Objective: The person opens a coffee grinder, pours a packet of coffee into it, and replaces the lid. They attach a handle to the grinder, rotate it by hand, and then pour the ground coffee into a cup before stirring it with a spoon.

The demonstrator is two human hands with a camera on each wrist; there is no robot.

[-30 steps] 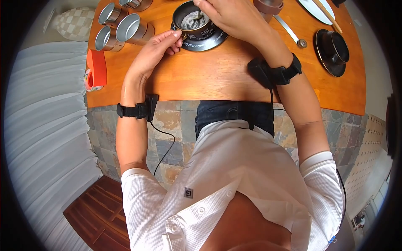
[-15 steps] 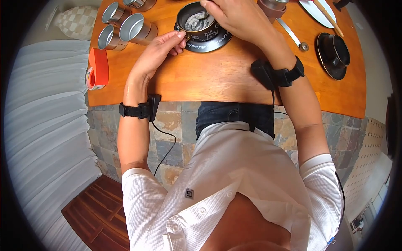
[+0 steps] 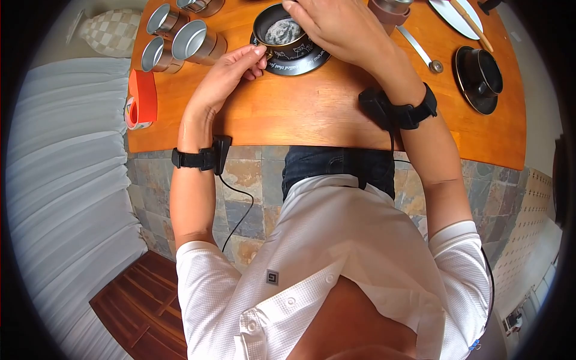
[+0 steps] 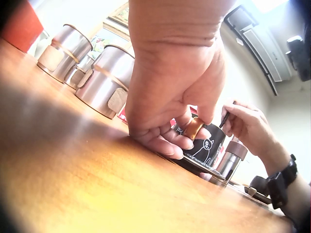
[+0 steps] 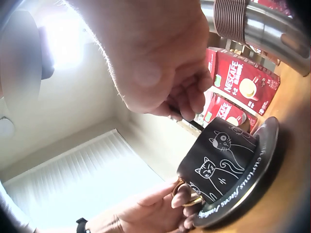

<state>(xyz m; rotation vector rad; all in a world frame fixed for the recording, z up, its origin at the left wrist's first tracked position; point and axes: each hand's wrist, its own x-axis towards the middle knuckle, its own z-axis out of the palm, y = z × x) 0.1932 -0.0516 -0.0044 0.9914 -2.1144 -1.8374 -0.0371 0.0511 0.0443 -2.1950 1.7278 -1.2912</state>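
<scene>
- Since the earlier frame the right hand (image 3: pixel 339 27) has shifted slightly over the cup (image 3: pixel 282 33); the spoon bowl seen in the powder then is now hidden, and the grey contents look more level.
- Right hand: grip pinched on a thin dark stirrer (image 5: pixel 187 119) that dips into the cup from above.
- Left hand (image 3: pixel 225 75): fingers curled at the cup's gold handle (image 4: pixel 194 128), thumb and forefinger pinching it, heel resting on the table (image 3: pixel 312 108).
- Cup sits on its black saucer (image 3: pixel 300 63), far centre of the table, with the steel tins (image 3: pixel 192 39) to its left and a second black cup (image 3: pixel 483 69) far right.
- Step in hand, by my reading: stirring the cup while steadying it.
- Next move likely calls for lifting the stirrer clear without tipping the cup.
</scene>
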